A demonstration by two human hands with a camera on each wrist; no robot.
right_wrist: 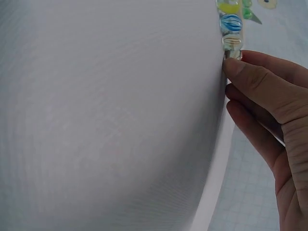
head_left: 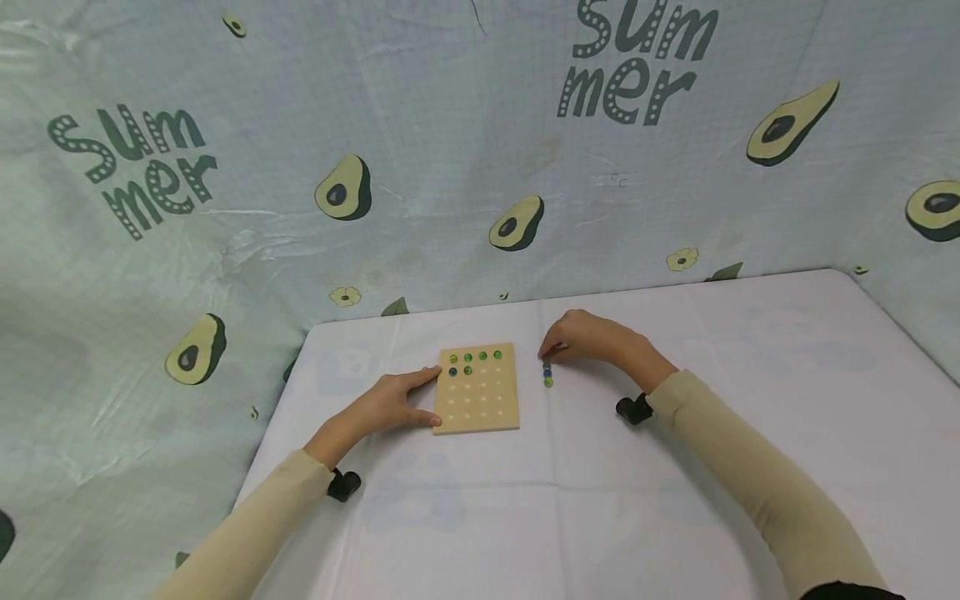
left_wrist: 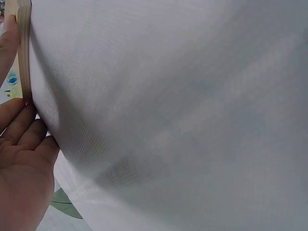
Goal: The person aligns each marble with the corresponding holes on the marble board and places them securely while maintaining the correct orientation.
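A square wooden board (head_left: 491,408) with rows of small hollows lies on the table. Several green glass marbles (head_left: 482,356) sit in its far row, and a blue marble (head_left: 453,372) and a green one in the row nearer. Along the board's left edge my left hand (head_left: 390,402) rests with thumb and forefinger spread, touching the wood. To the right of the board, a short line of glass marbles (head_left: 548,382) runs toward me. At its far end my right hand (head_left: 588,336) pinches a marble (right_wrist: 234,54) between thumb and forefinger, mostly hidden by the fingertips.
A white cloth covers the table (head_left: 637,517). Behind it and to the left hangs a pale sheet (head_left: 427,108) printed with avocados and lettering. Black wrist cameras (head_left: 344,485) are strapped at both cuffs.
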